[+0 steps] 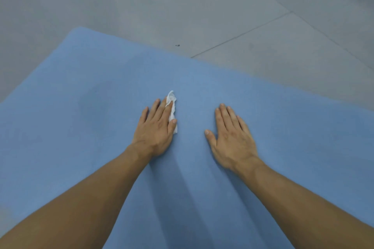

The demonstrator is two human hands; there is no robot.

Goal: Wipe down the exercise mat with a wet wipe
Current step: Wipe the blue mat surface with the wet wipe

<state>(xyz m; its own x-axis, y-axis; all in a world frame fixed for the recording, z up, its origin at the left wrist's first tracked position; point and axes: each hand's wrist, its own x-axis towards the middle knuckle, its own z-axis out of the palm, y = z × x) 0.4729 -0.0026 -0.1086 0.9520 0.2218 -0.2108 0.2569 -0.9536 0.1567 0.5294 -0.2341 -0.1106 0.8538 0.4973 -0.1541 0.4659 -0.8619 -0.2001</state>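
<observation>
A blue exercise mat (101, 117) lies flat on the floor and fills most of the view. My left hand (155, 127) lies flat on the mat with straight fingers, pressing a crumpled white wet wipe (171, 107) against it. The wipe sticks out past the fingertips and beside the thumb. My right hand (230, 135) rests flat on the mat to the right, fingers straight and spread, with nothing under it. A darker, damp-looking patch shows on the mat to the left of my left hand.
Grey tiled floor (222, 6) surrounds the mat at the top and left. A tile joint runs diagonally at the upper right. Two small dark specks (177, 45) lie on the floor just beyond the mat's far edge.
</observation>
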